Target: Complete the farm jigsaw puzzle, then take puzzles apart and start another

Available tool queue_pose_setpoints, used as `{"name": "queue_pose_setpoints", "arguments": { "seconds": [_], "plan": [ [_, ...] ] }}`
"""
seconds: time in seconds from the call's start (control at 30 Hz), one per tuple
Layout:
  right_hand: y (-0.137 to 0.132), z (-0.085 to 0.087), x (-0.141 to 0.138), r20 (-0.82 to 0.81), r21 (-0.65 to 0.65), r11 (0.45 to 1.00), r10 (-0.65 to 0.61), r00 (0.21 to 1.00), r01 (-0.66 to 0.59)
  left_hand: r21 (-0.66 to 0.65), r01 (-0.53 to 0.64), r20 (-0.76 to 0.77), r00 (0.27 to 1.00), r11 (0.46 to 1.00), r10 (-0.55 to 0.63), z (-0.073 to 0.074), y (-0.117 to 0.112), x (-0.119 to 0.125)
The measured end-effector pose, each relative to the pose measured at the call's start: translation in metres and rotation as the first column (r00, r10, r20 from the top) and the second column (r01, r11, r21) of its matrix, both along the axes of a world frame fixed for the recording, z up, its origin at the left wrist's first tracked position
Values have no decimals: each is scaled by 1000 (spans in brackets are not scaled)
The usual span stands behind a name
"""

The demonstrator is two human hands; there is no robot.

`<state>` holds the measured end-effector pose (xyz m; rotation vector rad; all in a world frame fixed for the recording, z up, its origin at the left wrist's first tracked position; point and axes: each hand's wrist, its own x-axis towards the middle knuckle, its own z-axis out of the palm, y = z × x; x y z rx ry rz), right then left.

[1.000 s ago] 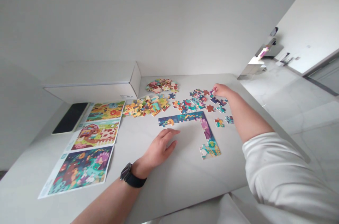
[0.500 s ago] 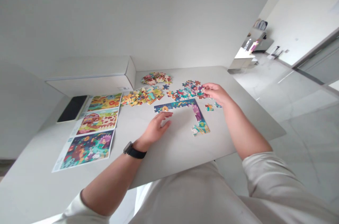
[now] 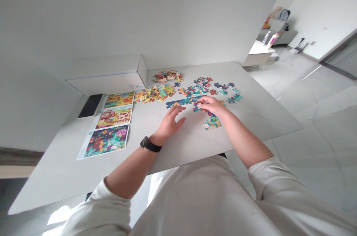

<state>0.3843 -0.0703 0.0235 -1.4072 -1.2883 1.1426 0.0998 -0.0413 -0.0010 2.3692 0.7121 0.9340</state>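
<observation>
Between the fingers of my right hand [image 3: 212, 106] is a purple and teal puzzle piece [image 3: 196, 106], held over the inner side of the joined puzzle border [image 3: 182, 101]. That border makes a corner shape, with a dark blue top strip and a right side running down to a teal end [image 3: 214, 122]; my right hand hides part of it. My left hand [image 3: 170, 120] is open, fingers apart, near the left end of the top strip. A black watch is on the left wrist. Loose blue and teal pieces [image 3: 198, 86] lie just behind the border.
Yellow pieces [image 3: 156, 94] and a heap of red-brown pieces [image 3: 168, 76] lie at the back. More teal pieces [image 3: 235, 95] are at the right. On the left are a picture sheet [image 3: 114, 117], a dark phone [image 3: 90, 106] and a white box [image 3: 107, 81] by the wall.
My right hand has moved left and nearer, from the loose pieces to the border, carrying a puzzle piece. My left hand stays by the top strip. The view has shifted slightly.
</observation>
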Motion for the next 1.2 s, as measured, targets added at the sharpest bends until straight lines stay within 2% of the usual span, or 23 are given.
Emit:
{"name": "queue_pose_setpoints", "arguments": {
  "seconds": [0.13,0.3,0.47,0.77,0.87,0.97,1.07,1.2],
  "plan": [
    [-2,0,-8,-22,-65,995,69,997,-70,146,-24,-30,999,989,29,3,-8,4],
    [-6,-4,-19,-65,-86,968,231,971,-236,259,-1,-141,989,966,39,4,-15,9],
    [-8,-8,-23,-132,-93,956,264,955,-277,266,72,-182,983,961,-23,10,-21,12],
    [-9,-3,-16,-117,-110,936,322,939,-335,227,39,-140,990,973,-7,8,-22,13],
    [-9,1,-7,-31,-55,963,262,965,-263,184,54,-131,991,981,-30,7,-23,14],
    [-7,2,5,25,-2,996,94,995,-94,141,126,-149,983,982,-105,5,-28,17],
    [-4,1,12,7,54,998,-30,1000,30,123,189,-197,967,974,-162,2,-35,22],
    [-3,0,14,-19,77,994,-81,997,82,125,188,-254,955,974,-152,-2,-42,29]
  ]
}}
